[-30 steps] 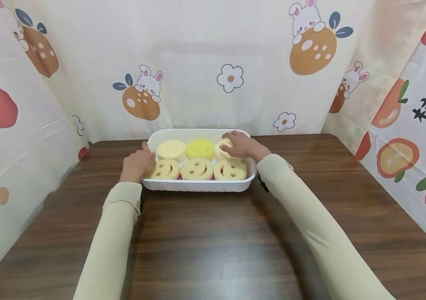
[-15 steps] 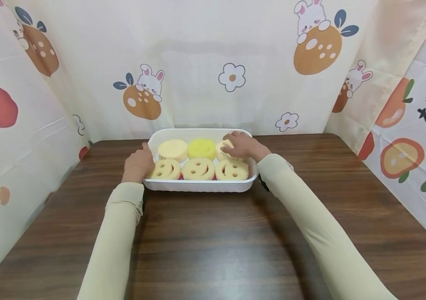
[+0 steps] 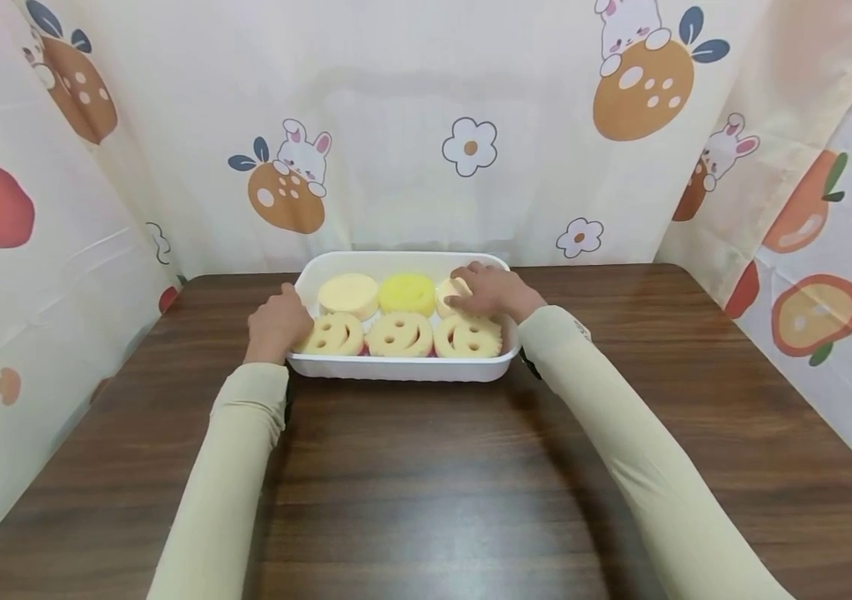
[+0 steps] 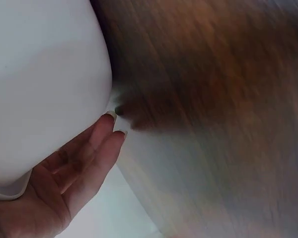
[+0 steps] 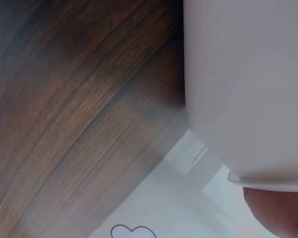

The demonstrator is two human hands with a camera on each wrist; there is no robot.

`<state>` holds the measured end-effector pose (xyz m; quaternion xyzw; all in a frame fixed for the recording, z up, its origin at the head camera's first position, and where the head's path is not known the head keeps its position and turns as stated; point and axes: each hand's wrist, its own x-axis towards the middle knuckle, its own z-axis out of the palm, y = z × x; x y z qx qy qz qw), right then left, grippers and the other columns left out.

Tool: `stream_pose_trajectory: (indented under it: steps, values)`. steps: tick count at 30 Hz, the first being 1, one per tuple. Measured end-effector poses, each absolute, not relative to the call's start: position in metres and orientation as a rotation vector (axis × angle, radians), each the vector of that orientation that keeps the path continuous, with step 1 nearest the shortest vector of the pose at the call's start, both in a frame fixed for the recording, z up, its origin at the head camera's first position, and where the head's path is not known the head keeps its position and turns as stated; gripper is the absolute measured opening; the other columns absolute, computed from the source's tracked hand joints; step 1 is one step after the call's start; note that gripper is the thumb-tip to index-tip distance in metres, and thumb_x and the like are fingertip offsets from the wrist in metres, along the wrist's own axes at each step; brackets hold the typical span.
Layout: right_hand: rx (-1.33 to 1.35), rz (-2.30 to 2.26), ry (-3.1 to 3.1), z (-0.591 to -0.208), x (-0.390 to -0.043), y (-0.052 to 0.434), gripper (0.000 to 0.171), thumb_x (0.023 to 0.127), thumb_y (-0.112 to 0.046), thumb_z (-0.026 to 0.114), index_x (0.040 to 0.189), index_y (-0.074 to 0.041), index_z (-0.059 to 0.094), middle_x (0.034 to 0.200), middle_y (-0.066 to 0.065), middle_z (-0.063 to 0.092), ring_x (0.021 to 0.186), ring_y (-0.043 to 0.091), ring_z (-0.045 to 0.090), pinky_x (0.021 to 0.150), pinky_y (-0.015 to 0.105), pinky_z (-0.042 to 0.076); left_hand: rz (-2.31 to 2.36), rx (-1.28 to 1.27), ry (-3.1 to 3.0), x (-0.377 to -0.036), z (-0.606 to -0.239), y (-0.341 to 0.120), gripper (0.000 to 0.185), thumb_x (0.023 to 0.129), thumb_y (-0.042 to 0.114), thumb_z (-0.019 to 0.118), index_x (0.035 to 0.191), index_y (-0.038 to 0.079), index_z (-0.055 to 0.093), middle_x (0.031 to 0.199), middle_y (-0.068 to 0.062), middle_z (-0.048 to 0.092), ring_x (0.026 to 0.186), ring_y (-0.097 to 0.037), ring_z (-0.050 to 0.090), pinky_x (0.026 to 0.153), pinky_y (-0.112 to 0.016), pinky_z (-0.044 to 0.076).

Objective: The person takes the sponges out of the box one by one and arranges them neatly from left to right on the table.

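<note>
A white tray (image 3: pixel 396 371) stands at the far middle of the brown table (image 3: pixel 426 483). Its front row holds three smiley-face sponges (image 3: pixel 399 333). Behind them lie a cream round sponge (image 3: pixel 348 294), a yellow one (image 3: pixel 407 293) and a pale one (image 3: pixel 447 292). My left hand (image 3: pixel 276 325) holds the tray's left end, thumb at the rim. In the left wrist view its fingers (image 4: pixel 97 144) lie along the tray's outer wall (image 4: pixel 44 74). My right hand (image 3: pixel 493 292) grips the pale back-right sponge with curled fingers. The right wrist view shows only the tray's wall (image 5: pixel 248 74) and a bit of the hand (image 5: pixel 278 213).
Printed curtains (image 3: pixel 471 150) with rabbits and fruit close in the table at the back and on both sides. The tray sits close to the back curtain. Bare wood (image 5: pixel 79 99) stretches from the tray to the near edge.
Both hands and the tray keep their places. Only the head view shifts a little.
</note>
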<state>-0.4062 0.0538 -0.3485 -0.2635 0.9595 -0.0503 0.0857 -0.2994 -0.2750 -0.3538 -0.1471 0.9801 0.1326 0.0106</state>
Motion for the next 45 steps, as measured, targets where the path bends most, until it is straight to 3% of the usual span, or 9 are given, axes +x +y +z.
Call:
stream_pose_trajectory:
  steps: [9, 15, 25, 32, 45]
  values:
    - [-0.789, -0.143, 2.864, -0.3478, -0.407, 0.0528, 0.07, 0.097, -0.061, 0.042, 0.153, -0.02, 0.034, 0.158, 0.014, 0.036, 0.146, 0.035, 0.033, 0.117, 0.056, 0.031, 0.392, -0.462, 3.07, -0.2999, -0.3518, -0.2726, 0.052, 0.094, 0.02, 0.041, 0.136, -0.009, 0.033, 0.114, -0.031, 0.06, 0.102, -0.045, 0.062, 0.088, -0.059, 0.048]
    - [-0.795, -0.154, 2.866, -0.3514, -0.4082, 0.0503, 0.071, 0.097, -0.062, 0.043, 0.153, -0.02, 0.034, 0.158, 0.014, 0.037, 0.147, 0.036, 0.032, 0.117, 0.057, 0.03, 0.37, -0.468, 3.064, -0.2984, -0.353, -0.2751, 0.054, 0.095, 0.019, 0.041, 0.139, -0.01, 0.031, 0.116, -0.031, 0.06, 0.104, -0.046, 0.062, 0.09, -0.059, 0.047]
    - [-0.794, -0.19, 2.902, -0.357, -0.4095, 0.0506, 0.079, 0.093, -0.064, 0.048, 0.152, -0.013, 0.035, 0.15, 0.018, 0.047, 0.142, 0.037, 0.04, 0.116, 0.055, 0.033, 0.359, -0.474, 3.073, -0.2983, -0.3547, -0.2739, 0.05, 0.094, 0.019, 0.042, 0.135, -0.009, 0.034, 0.112, -0.029, 0.061, 0.101, -0.044, 0.063, 0.088, -0.057, 0.049]
    - [-0.814, -0.22, 2.931, -0.3545, -0.4105, 0.0497, 0.086, 0.09, -0.065, 0.052, 0.152, -0.009, 0.033, 0.152, 0.021, 0.04, 0.144, 0.037, 0.035, 0.116, 0.055, 0.033, 0.344, -0.489, 3.066, -0.2995, -0.3547, -0.276, 0.054, 0.094, 0.019, 0.043, 0.138, -0.01, 0.031, 0.113, -0.029, 0.061, 0.1, -0.043, 0.063, 0.089, -0.056, 0.048]
    - [-0.82, -0.271, 2.956, -0.3561, -0.4085, 0.0523, 0.088, 0.086, -0.069, 0.056, 0.148, -0.008, 0.041, 0.142, 0.018, 0.043, 0.122, 0.033, 0.051, 0.104, 0.054, 0.044, 0.356, -0.494, 3.055, -0.2989, -0.3519, -0.2711, 0.054, 0.095, 0.019, 0.04, 0.14, -0.01, 0.03, 0.114, -0.03, 0.061, 0.101, -0.043, 0.063, 0.09, -0.056, 0.049]
